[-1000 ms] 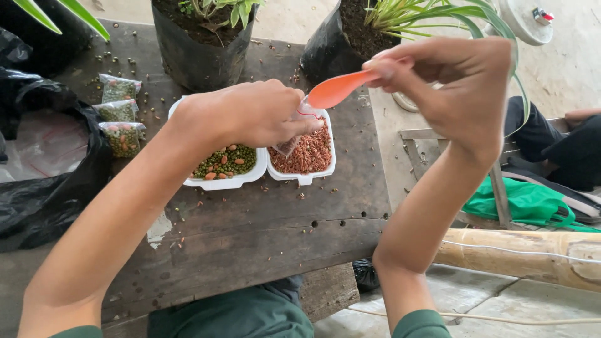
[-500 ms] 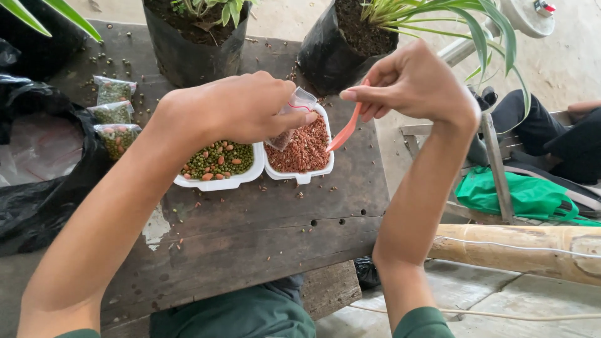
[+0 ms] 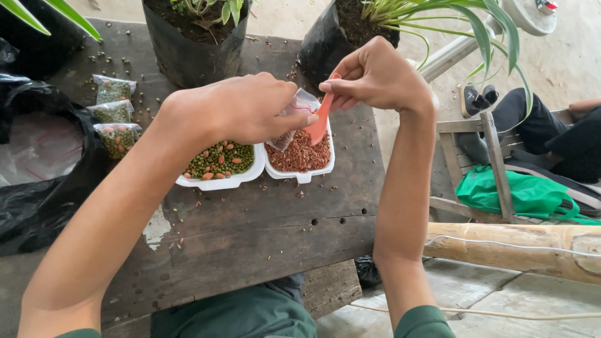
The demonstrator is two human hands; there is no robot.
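two hands fill a small clear bag over seed trays on a weathered wooden worktop (image 3: 263,231), outdoors.

left hand (image 3: 235,109) pinches the small clear plastic bag (image 3: 294,119) by its mouth, above the tray of reddish-brown grains (image 3: 300,156). right hand (image 3: 375,78) pinches the orange plastic spoon (image 3: 320,122), bowl down, at the bag opening. adjacent white tray of green and orange seeds (image 3: 219,163) touches the first. three filled seed packets (image 3: 113,116) lie near the left edge, beside a black plastic sack (image 3: 37,188). two black potted plants (image 3: 194,37) stand along the far edge. loose seeds scatter over the planks. near half of the worktop is bare; right edge drops to a concrete floor (image 3: 476,300) with a bamboo pole (image 3: 519,244).
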